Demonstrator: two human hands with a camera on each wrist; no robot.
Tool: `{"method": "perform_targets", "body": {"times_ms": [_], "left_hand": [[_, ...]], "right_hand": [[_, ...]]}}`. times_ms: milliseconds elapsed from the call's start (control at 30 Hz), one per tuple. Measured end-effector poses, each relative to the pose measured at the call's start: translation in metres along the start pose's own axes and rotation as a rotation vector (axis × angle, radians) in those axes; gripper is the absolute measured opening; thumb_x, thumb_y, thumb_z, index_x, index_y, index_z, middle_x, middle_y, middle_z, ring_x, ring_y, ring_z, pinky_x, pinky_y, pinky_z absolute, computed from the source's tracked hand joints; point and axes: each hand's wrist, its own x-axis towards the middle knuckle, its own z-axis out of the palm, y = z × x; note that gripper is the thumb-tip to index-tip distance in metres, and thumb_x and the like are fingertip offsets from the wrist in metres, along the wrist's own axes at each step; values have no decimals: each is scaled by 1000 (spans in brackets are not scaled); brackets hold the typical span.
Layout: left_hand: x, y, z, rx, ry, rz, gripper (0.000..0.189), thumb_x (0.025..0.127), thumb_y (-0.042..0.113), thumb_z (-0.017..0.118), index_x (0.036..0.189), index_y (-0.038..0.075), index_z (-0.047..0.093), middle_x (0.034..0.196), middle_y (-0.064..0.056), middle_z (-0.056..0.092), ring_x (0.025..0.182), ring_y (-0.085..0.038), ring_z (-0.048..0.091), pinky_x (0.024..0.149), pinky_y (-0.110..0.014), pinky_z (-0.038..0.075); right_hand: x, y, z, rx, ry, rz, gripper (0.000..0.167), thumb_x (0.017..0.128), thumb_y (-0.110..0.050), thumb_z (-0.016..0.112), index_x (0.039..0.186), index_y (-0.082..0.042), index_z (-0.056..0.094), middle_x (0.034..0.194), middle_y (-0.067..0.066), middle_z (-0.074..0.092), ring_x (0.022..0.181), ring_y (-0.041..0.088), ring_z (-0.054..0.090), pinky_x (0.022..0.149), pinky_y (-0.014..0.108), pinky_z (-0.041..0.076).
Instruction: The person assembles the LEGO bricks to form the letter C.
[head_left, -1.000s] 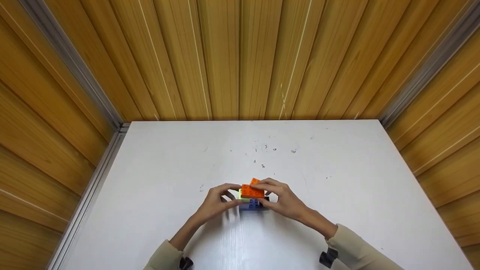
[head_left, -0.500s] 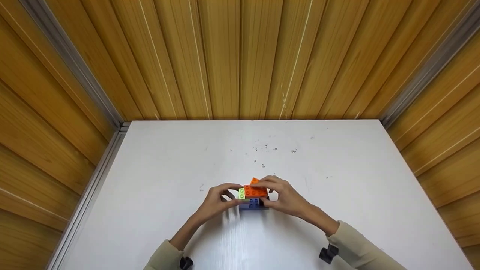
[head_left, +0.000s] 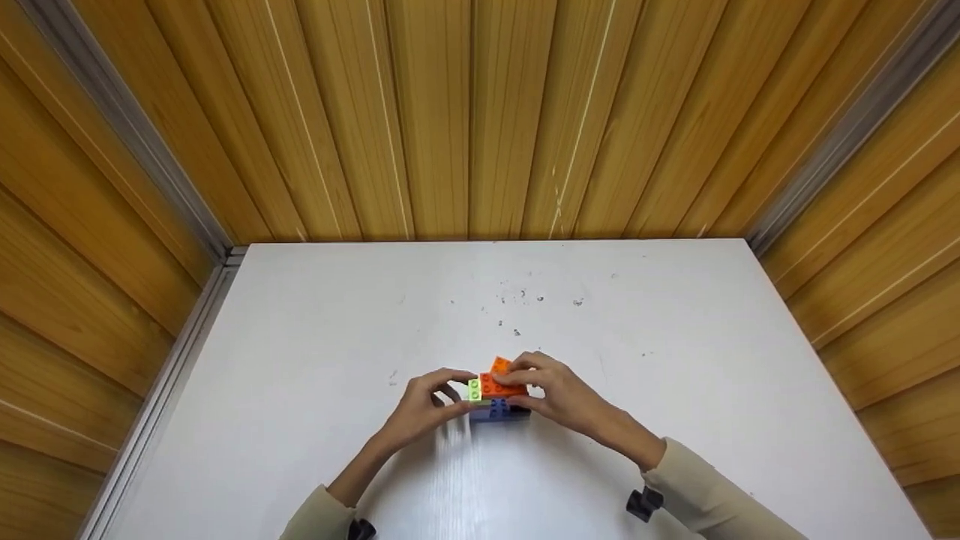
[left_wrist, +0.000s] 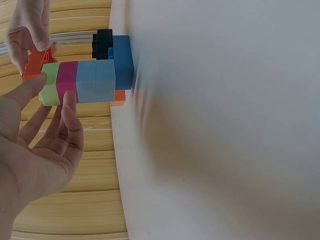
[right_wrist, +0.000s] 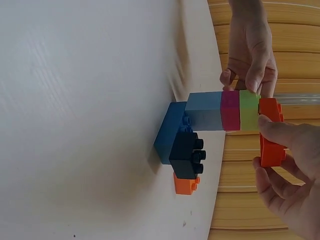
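An upright stack of toy building bricks rises from a blue brick (right_wrist: 169,132) on the table: light blue bricks (left_wrist: 96,81), a magenta brick (right_wrist: 230,111) and a lime green brick (right_wrist: 248,111). My left hand (head_left: 424,409) pinches the lime green brick between thumb and fingers. A red brick (head_left: 490,387) lies across its top, offset to the right, so two green studs show on the left. My right hand (head_left: 566,397) pinches the red brick's overhanging part from both sides. Beside the stack, a black brick (right_wrist: 183,156) sits on the blue one.
Behind the stack, low at the table, is an orange brick (right_wrist: 183,185). The white table (head_left: 337,315) has dark specks (head_left: 540,298) toward its far part. Wood-patterned walls (head_left: 435,120) and metal rails (head_left: 157,382) border it.
My right hand has shifted the red brick rightward over the lime green brick, uncovering two green studs. My left hand keeps its pinch. The head view has turned slightly.
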Motion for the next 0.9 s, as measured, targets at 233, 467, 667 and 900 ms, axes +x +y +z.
{"method": "perform_targets", "body": {"times_ms": [233,467,667,900], "left_hand": [[-2,-1,-1,12,33,5,37,87,19,82,122,12,73,117,-10,75,84,-13,68,66,-20,52],[2,-1,3,76,45,17,35,86,19,83,119,15,75,112,-8,76,81,-12,69,65,-22,52],[3,-1,4,117,61,43,36,85,22,84,120,16,76,110,-7,77,80,-13,68,65,-22,52],[1,0,2,131,75,55,37,85,24,84,120,15,76,110,-6,77,79,-11,68,64,-21,52]], "right_hand": [[8,-7,-2,-41,-41,-9,35,83,-8,83,117,-17,78,106,5,67,97,20,64,84,32,57],[4,-10,-2,-99,-49,49,34,83,-11,84,116,-18,78,106,3,67,97,19,65,84,33,57],[4,-13,-1,-120,-38,60,33,83,-12,84,114,-17,79,106,4,67,97,20,66,83,34,58],[3,-14,2,-114,-24,78,37,84,-14,83,120,-17,77,112,5,69,100,21,66,84,35,59]]}}
